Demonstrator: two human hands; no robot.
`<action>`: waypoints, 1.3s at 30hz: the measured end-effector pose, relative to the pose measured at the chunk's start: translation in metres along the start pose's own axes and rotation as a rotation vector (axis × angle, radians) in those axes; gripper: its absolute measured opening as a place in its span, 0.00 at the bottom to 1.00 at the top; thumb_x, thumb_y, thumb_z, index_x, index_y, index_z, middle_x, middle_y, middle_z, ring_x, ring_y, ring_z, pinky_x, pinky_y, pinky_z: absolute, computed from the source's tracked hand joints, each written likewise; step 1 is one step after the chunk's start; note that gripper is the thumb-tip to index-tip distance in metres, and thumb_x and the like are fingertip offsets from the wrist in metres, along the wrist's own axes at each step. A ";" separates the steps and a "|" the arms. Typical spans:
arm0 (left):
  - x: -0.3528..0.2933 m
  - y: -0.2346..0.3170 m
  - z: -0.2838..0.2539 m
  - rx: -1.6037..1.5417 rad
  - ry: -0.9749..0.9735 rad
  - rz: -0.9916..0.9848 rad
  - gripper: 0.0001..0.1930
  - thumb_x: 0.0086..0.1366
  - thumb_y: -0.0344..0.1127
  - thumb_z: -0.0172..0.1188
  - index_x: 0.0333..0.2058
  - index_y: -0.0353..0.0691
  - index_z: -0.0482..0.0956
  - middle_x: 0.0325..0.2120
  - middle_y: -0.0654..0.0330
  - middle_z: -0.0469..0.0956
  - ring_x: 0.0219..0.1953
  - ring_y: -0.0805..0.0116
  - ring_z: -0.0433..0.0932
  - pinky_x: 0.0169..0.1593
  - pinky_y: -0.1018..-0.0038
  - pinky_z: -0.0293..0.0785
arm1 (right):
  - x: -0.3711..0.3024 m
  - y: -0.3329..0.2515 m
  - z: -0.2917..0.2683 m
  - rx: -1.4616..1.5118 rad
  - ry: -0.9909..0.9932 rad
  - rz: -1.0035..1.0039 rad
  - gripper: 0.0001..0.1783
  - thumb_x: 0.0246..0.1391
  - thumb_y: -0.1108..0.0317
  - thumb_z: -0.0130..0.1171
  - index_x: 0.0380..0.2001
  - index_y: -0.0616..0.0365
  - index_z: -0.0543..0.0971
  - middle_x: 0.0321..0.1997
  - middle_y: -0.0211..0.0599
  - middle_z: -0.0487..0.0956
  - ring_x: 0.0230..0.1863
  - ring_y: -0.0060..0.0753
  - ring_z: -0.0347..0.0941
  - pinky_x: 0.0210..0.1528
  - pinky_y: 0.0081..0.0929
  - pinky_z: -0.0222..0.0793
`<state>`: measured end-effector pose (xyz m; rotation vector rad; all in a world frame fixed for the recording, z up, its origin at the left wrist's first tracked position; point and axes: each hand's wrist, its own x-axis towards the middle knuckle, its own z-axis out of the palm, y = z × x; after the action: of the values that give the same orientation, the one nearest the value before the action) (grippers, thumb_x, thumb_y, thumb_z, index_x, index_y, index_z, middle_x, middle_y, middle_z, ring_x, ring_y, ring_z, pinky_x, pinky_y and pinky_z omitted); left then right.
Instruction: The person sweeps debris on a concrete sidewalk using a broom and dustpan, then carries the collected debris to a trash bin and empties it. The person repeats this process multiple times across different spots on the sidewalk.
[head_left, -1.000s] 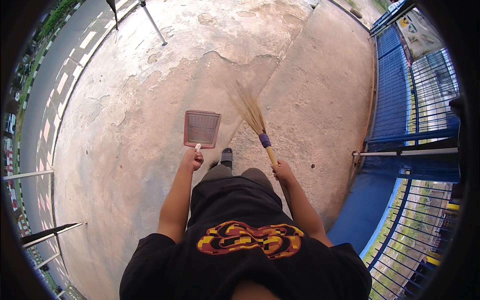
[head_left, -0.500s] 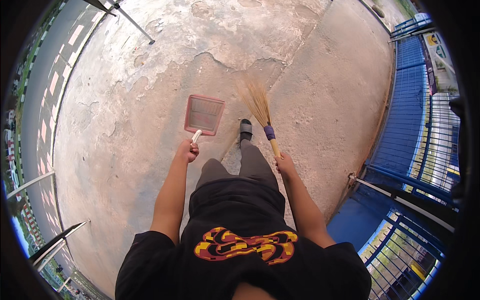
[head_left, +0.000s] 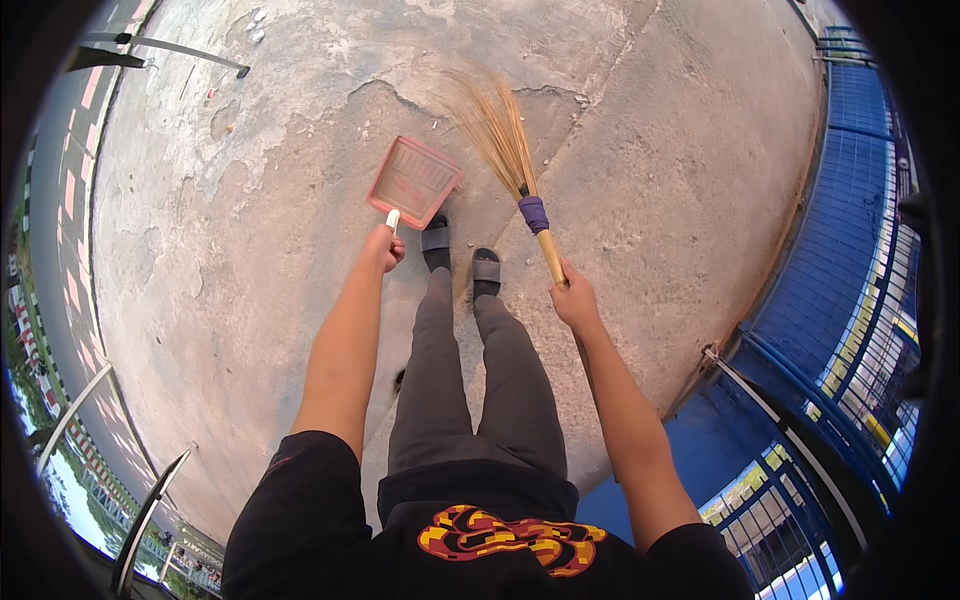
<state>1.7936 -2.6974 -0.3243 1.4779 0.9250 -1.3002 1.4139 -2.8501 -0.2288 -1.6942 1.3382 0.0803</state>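
Note:
My left hand [head_left: 383, 247] is closed around the white handle of a pinkish-red dustpan [head_left: 415, 182]. The pan is held out in front of me, over my left slipper, and its tray faces up; a few streaks show inside, but I cannot tell whether they are debris. In my right hand [head_left: 574, 296] is a stick broom [head_left: 512, 150], gripped by its pale handle below a purple binding. Its thin tan bristles point forward and fan out to the left, beyond the dustpan's right side. Whether the tips touch the ground I cannot tell.
Worn, patchy concrete [head_left: 270, 230] spreads around me, with small bits scattered near a crack ahead. A blue metal fence [head_left: 810, 240] runs along the right. Thin metal poles [head_left: 190, 55] stand at the left, beside a road. Both feet wear grey slippers [head_left: 486, 268].
Both hands have reached farther forward, taking the dustpan and broom with them. The dustpan has tilted clockwise. My left foot has come into view beside the right one.

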 end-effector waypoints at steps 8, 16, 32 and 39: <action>0.081 0.076 0.045 0.011 0.113 -0.112 0.03 0.68 0.27 0.41 0.38 0.36 0.64 0.18 0.68 0.60 0.14 0.80 0.61 0.16 0.84 0.60 | 0.057 0.001 0.070 -0.129 -0.110 0.156 0.37 0.53 0.74 0.59 0.68 0.53 0.66 0.59 0.58 0.77 0.59 0.56 0.75 0.59 0.40 0.72; 0.073 0.091 0.051 -0.022 0.118 -0.133 0.03 0.68 0.25 0.41 0.38 0.36 0.63 0.21 0.66 0.62 0.15 0.80 0.61 0.17 0.84 0.59 | -0.078 -0.009 0.039 0.053 -0.169 0.228 0.35 0.56 0.73 0.61 0.68 0.61 0.67 0.64 0.57 0.74 0.66 0.49 0.71 0.66 0.35 0.66; 0.049 0.118 0.020 -0.271 -0.003 -0.126 0.02 0.70 0.31 0.42 0.38 0.41 0.61 0.18 0.69 0.61 0.14 0.83 0.57 0.15 0.83 0.55 | 0.173 -0.131 0.024 0.079 -0.016 0.177 0.29 0.61 0.66 0.60 0.65 0.58 0.71 0.49 0.48 0.82 0.49 0.34 0.79 0.53 0.30 0.71; 0.072 0.195 0.076 -0.113 0.096 -0.025 0.06 0.71 0.33 0.41 0.32 0.45 0.62 0.16 0.70 0.58 0.13 0.82 0.55 0.15 0.83 0.52 | 0.303 -0.175 -0.001 0.032 -0.054 0.177 0.29 0.60 0.66 0.60 0.65 0.58 0.72 0.49 0.47 0.83 0.48 0.37 0.81 0.52 0.32 0.72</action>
<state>1.9672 -2.8284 -0.3646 1.4547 1.0653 -1.1834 1.6725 -3.0778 -0.2896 -1.5334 1.4391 0.2044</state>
